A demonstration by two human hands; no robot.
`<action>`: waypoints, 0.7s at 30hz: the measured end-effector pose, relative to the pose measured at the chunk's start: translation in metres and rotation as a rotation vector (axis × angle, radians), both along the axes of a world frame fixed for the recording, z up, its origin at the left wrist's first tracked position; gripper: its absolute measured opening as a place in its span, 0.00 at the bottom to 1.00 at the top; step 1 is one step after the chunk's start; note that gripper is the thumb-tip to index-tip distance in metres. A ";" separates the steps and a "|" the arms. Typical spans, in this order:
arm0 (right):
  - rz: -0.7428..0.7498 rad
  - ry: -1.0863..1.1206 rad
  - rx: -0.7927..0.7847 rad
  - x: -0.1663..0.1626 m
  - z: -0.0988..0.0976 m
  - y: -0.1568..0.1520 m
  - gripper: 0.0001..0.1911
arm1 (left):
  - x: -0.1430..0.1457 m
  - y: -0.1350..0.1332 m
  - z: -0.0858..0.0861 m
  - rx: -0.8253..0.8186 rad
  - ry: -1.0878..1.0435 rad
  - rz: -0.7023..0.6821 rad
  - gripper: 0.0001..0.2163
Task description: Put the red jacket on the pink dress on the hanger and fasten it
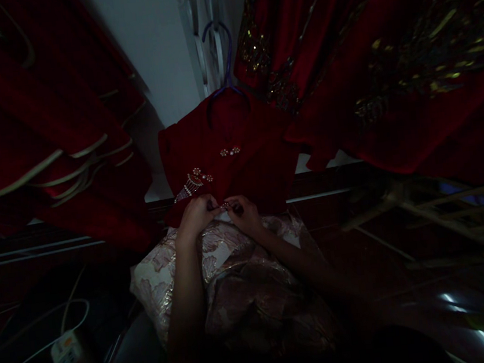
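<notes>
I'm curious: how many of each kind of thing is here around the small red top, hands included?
Hands: 2 (left hand, right hand)
Purple hanger: 1
Red top: 1
Beaded ornaments on it: 3 (chest clasp, tasselled ornament, pinched ornament at the fingertips)
Floral fabric: 1
Power strip: 1
Total: 9

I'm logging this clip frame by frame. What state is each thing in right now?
red garment: hung on the hanger, lower edge pinched by both hands.
hanger: hooked overhead, carrying the garment.
left hand: closed on the garment's edge.
right hand: closed on the same edge.
floral fabric: crumpled beneath the forearms.
power strip: on the floor, white cable attached.
</notes>
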State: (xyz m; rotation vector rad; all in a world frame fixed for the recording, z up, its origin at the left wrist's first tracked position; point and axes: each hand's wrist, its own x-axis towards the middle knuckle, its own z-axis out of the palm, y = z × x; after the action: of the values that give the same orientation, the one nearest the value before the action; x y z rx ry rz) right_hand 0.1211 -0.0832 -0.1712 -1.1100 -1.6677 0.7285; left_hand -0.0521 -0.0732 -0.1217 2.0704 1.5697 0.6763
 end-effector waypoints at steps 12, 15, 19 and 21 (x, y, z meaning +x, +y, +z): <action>0.021 -0.002 0.018 0.001 0.003 -0.001 0.12 | 0.002 0.000 0.000 0.032 -0.017 0.021 0.04; 0.037 -0.002 0.012 0.001 0.004 -0.001 0.12 | 0.002 0.000 0.000 0.030 -0.040 0.031 0.03; 0.045 -0.003 0.019 0.001 0.002 -0.001 0.13 | 0.001 0.001 -0.001 0.006 -0.083 0.051 0.05; 0.049 -0.012 0.024 0.001 0.001 -0.001 0.12 | 0.001 0.002 -0.003 -0.016 -0.096 0.055 0.06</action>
State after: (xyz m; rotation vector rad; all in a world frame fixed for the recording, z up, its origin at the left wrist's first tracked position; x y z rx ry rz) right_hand 0.1222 -0.0840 -0.1699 -1.0613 -1.7144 0.7325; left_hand -0.0514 -0.0712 -0.1247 1.9598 1.5777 0.7688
